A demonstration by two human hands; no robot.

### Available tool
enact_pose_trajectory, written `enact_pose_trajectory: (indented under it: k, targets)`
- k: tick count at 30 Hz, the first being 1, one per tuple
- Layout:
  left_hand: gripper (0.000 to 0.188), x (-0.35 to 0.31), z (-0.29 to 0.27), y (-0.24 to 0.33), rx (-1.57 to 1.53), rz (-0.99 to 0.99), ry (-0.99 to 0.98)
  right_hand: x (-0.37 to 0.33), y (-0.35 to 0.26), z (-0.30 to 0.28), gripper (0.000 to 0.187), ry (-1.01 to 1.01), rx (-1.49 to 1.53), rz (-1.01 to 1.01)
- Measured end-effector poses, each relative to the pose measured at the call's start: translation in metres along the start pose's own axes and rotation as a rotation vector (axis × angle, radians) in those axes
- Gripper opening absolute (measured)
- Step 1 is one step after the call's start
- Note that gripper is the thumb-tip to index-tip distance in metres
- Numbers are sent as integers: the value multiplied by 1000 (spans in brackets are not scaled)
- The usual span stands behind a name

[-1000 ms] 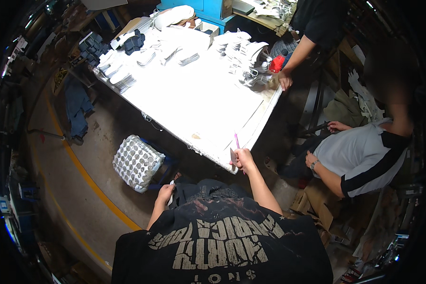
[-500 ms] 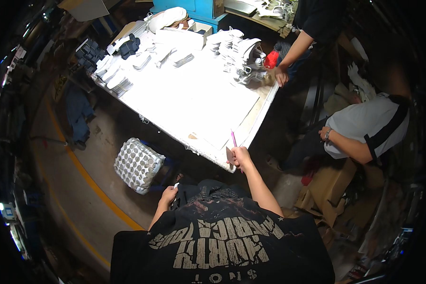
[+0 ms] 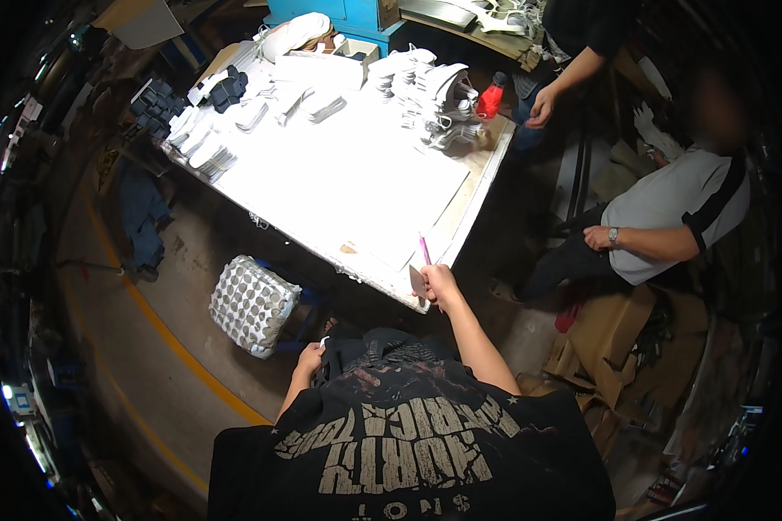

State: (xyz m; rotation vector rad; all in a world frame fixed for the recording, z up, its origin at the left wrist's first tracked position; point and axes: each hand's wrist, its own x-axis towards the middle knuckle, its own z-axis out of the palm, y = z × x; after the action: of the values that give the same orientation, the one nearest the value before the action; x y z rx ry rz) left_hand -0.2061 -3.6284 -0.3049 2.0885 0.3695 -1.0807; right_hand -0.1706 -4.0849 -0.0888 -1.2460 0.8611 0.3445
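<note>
My right hand (image 3: 440, 285) is closed at the near right corner of the brightly lit white table (image 3: 356, 204). In it are a pink pen (image 3: 425, 250), pointing up and away, and a flat brownish piece (image 3: 417, 282) beside the pen. My left hand (image 3: 309, 358) is low by my waist, its fingers closed on a small white thing (image 3: 323, 342) whose kind is too small to tell. A small tan scrap (image 3: 348, 247) lies on the table to the left of my right hand.
White shoe-upper pieces (image 3: 426, 87) are piled at the table's far right, beside a red bottle (image 3: 492, 97). Several stacks of white pieces (image 3: 213, 156) line the far left. A patterned cushioned stool (image 3: 256, 304) stands nearby. Two people are at the right, near cardboard boxes (image 3: 613, 334).
The co-worker's hand at the far right has lifted off the table edge. The seated-looking person in white has raised their head and shifted. My hands hold nearly the same pose.
</note>
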Motion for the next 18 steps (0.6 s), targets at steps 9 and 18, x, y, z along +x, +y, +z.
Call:
enact_pose_trajectory:
  k: [9,18]
  targets:
    - [56,12,0,-9,87,80,14,7,7,2,19,28,38,10]
    - [43,-3,-3,14,100,169,110,16,11,4,31,25,-60,-44]
